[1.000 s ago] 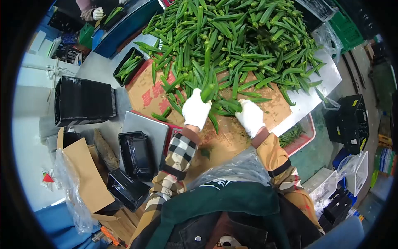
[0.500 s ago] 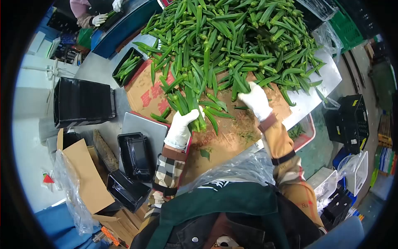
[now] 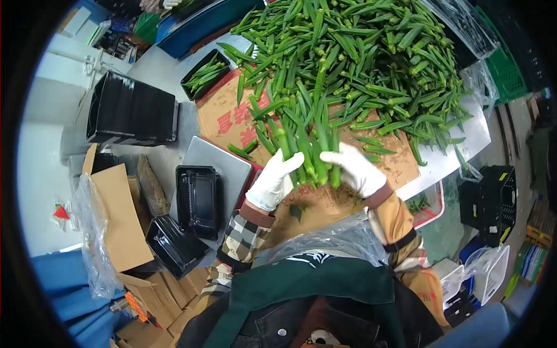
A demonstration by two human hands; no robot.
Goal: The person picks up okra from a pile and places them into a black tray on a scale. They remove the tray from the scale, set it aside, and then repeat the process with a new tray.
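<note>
Both my hands wear white gloves and close in on one bunch of okra [image 3: 310, 153] from its two sides. My left hand [image 3: 272, 181] grips the bunch on the left, thumb across the pods. On the other side, my right hand [image 3: 355, 168] has its thumb and fingers around the right-hand pods. The stem ends point down toward me. Just beyond lies a large heap of loose okra [image 3: 360, 64] on a flattened cardboard sheet [image 3: 217, 110]. A few okra pods [image 3: 242, 149] lie apart to the left of the bunch.
Left of the cardboard, a black plastic tray [image 3: 197, 200] sits on a grey flat plate [image 3: 232, 168]; another black tray [image 3: 174, 246] leans below it. A small black tray [image 3: 190, 87] holding okra stands at the upper left. A black crate [image 3: 490, 203] stands at right. Another person's gloved hand [image 3: 170, 3] shows at the top.
My right hand has come left and toward me, bringing okra from the heap's edge against the bunch in my left hand. The camera view has shifted slightly.
</note>
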